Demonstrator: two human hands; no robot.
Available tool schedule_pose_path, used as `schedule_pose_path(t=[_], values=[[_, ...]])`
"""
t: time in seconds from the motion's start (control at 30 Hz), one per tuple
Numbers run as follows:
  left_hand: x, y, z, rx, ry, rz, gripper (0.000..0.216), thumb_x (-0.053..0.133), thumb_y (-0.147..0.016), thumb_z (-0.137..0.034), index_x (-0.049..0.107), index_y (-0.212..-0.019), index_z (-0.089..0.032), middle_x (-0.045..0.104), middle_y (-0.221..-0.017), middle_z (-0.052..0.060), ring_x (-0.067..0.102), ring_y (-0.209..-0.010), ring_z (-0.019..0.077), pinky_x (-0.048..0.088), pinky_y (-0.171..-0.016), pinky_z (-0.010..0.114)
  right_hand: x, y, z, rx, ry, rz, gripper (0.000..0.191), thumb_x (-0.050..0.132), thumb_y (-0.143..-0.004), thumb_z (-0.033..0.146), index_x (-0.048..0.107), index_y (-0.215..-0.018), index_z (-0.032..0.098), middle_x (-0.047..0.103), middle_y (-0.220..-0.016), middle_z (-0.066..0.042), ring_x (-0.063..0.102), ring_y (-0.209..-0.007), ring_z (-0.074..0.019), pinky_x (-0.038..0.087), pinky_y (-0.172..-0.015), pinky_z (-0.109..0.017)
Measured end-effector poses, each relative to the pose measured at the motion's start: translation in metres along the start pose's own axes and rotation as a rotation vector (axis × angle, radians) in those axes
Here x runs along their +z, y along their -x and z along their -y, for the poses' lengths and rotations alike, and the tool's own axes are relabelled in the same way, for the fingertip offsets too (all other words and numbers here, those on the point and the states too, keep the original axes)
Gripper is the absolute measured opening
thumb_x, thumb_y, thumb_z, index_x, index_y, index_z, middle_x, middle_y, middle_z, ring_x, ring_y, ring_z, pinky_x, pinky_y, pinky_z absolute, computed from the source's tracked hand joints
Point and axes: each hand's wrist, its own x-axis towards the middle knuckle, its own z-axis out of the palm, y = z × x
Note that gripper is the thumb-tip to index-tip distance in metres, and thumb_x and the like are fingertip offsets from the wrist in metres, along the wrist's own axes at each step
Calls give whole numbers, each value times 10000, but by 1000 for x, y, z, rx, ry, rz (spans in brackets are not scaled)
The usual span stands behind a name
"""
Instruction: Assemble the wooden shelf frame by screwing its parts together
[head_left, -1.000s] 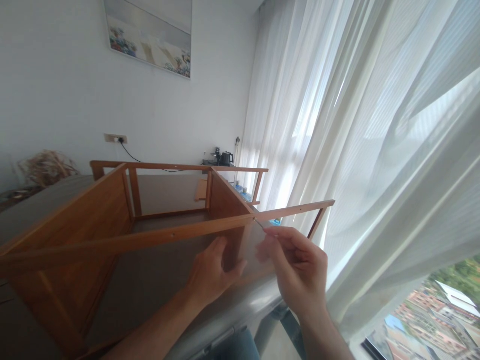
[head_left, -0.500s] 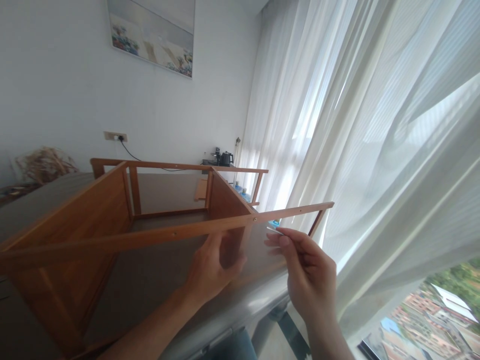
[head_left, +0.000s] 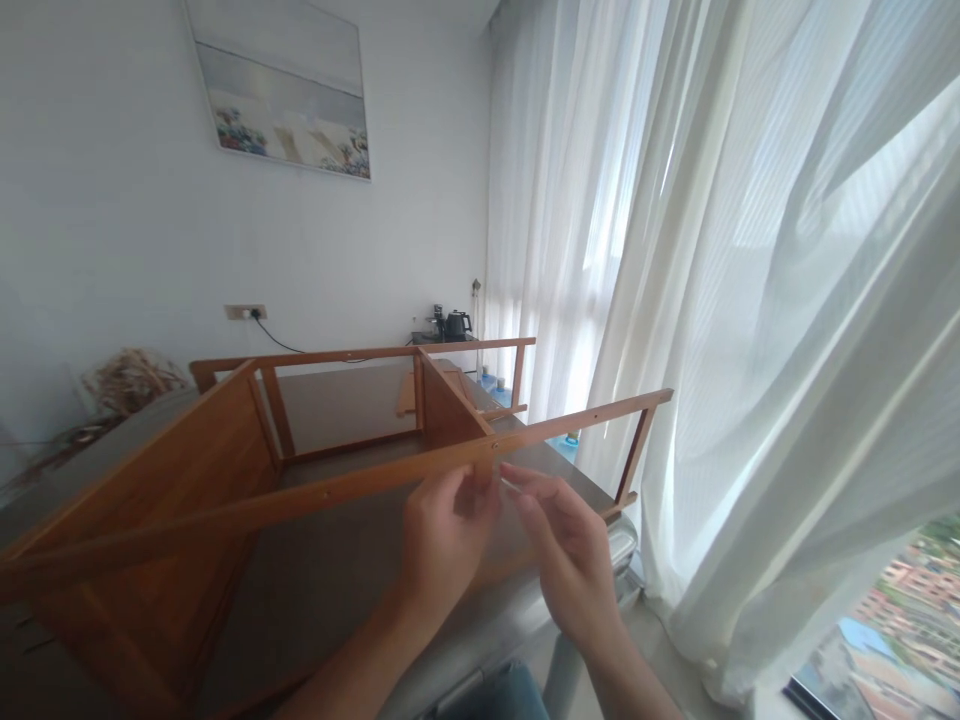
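Observation:
A wooden shelf frame (head_left: 360, 468) lies on its side across a grey table. Its near rail carries a small metal fastener (head_left: 495, 445) where the middle board (head_left: 450, 395) meets it. Just below that joint, my left hand (head_left: 446, 525) is closed with its fingertips at the wood under the rail. To its right, my right hand (head_left: 566, 545) pinches a thin silvery rod (head_left: 511, 487), perhaps a hex key, whose tip is close to the left fingers. The fingers partly hide the rod and what the left hand grips.
The grey table (head_left: 315, 560) extends under the frame. White curtains (head_left: 720, 330) hang close on the right. Behind the frame are a black kettle (head_left: 457, 322), blue-tinted water bottles (head_left: 501, 386) and a wall socket (head_left: 244, 312) with a cord. Dried stems (head_left: 131, 380) lie at the far left.
My right hand has moved left with the rod, closer to the left hand. My left hand's fingers have drawn together under the rail joint. The camera view has tilted slightly.

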Motion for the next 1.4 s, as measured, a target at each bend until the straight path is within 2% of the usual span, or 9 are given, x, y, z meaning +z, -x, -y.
schedule_pose_path(t=[0.37,0.47,0.57,0.73,0.8,0.87,0.93,1.07,1.4], values=[[-20,-2,-20,-143,-74,152,256,704,-900,-399,680,-746,-196,712,-697,-6,635,-649,150,456,-616,247,0,-1,-2,-50,-106,134,145,629,-1024,308,741,-994,221,704,-1382,-130,682,-1256,-282,523,-1091,-448],[-21,5,-19,-174,-10,164,167,683,-922,-376,719,-906,-213,775,-872,11,719,-813,182,539,-729,263,-6,-1,-3,-133,-34,81,120,669,-994,262,785,-994,231,762,-1256,-104,723,-1160,-258,567,-1014,-389],[-28,18,-13,-159,-13,159,181,671,-945,-342,699,-1097,-248,784,-1019,7,741,-911,173,575,-816,271,-16,2,-5,-164,75,-56,100,738,-945,216,815,-984,268,814,-956,-30,765,-859,-183,604,-770,-267],[-67,24,-26,287,-213,148,113,665,-913,-122,634,-907,-231,718,-854,1,699,-818,147,558,-766,260,-26,0,5,-309,263,-169,180,775,-893,136,814,-1007,270,753,-803,19,685,-667,-118,554,-616,-221],[-83,11,-42,524,-256,144,176,691,-866,-67,623,-886,-227,694,-806,1,674,-765,145,548,-721,260,-24,-5,12,-375,314,-179,179,753,-896,107,801,-1003,242,723,-797,8,669,-671,-119,552,-620,-233],[-92,-11,-57,600,-349,100,166,723,-851,-108,647,-918,-240,713,-865,21,687,-826,181,570,-777,301,-20,-10,19,-431,350,-178,181,729,-902,86,788,-1008,221,707,-809,-8,663,-691,-129,552,-628,-253],[-93,-36,-64,544,-497,98,163,719,-878,-244,693,-1037,-266,731,-1008,55,697,-966,245,582,-908,384,-15,-15,23,-479,378,-170,178,711,-909,78,777,-1008,210,702,-821,-20,660,-712,-138,551,-640,-270],[-83,-69,-60,392,-661,352,431,635,-938,-414,674,-1349,-293,706,-1236,79,664,-1161,311,590,-980,457,-10,-20,27,-532,410,-163,167,691,-920,69,760,-1002,198,706,-827,-33,662,-727,-144,551,-651,-279],[-74,-73,-54,336,-597,522,418,504,-1018,-361,679,-1387,-271,676,-1431,12,655,-1306,283,582,-1059,472,-8,-23,25,-591,482,-155,186,695,-905,45,751,-1000,195,721,-829,-42,665,-727,-163,551,-653,-298]])
